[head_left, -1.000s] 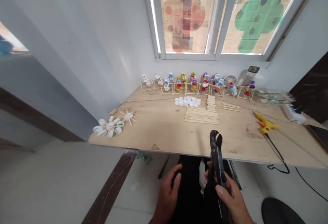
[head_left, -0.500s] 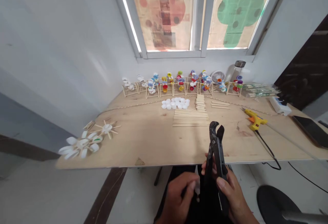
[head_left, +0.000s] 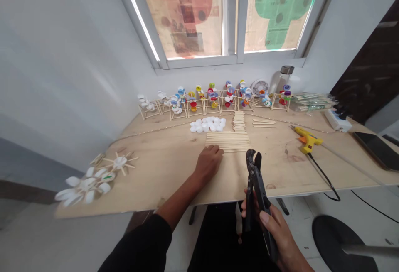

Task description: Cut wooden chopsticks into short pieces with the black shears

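Observation:
My right hand (head_left: pixel 274 226) is wrapped round the handles of a black pipe cutter (head_left: pixel 256 180) just over the table's front edge. The cutter points away from me, its jaws apart and nothing between them. My left hand (head_left: pixel 208 163) reaches over the table, palm down, to the left end of a row of long thin wooden sticks (head_left: pixel 229 140). Its fingers are bent together on the nearest sticks; the fingertips are partly hidden. Behind the row lie white bottle caps (head_left: pixel 208 125) and a stack of short sticks (head_left: pixel 239 121).
Small stick frames with coloured cap wheels (head_left: pixel 213 99) line the back. White cap wheels (head_left: pixel 85 184) lie at left. A yellow glue gun (head_left: pixel 307 139) with a cable, a phone (head_left: pixel 375 149), a power strip (head_left: pixel 337 120) and a bottle (head_left: pixel 285 79) are at right.
My left hand has moved from over my lap, forward onto the table, to the long sticks. The right hand still holds the cutter. The view has shifted slightly.

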Available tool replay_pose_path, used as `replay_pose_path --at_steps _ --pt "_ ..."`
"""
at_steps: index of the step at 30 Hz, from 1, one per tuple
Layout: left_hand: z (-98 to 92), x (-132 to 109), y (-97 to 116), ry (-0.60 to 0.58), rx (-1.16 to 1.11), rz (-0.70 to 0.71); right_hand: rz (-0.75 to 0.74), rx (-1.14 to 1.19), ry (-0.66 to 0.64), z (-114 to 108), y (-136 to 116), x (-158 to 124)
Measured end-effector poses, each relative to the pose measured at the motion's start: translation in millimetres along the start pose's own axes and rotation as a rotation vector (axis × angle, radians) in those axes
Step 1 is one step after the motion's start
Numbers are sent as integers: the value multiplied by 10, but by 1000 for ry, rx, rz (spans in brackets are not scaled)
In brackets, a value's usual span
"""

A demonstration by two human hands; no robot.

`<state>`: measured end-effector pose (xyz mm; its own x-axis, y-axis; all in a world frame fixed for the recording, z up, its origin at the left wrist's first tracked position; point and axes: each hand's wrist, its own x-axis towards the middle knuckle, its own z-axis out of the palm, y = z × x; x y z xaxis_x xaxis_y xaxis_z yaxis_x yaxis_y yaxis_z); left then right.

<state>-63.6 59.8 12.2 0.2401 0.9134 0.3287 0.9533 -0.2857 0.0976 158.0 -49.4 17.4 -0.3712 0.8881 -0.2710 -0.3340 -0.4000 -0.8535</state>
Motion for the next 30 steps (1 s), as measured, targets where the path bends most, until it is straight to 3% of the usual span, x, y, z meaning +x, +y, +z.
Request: replay_pose_path --at_steps 12,30 --pt "192 76 -68 -17 115 24 34 16 -25 -19 -15 55" --pt "194 108 -98 -32 69 19 98 51 -6 -101 -21 146"
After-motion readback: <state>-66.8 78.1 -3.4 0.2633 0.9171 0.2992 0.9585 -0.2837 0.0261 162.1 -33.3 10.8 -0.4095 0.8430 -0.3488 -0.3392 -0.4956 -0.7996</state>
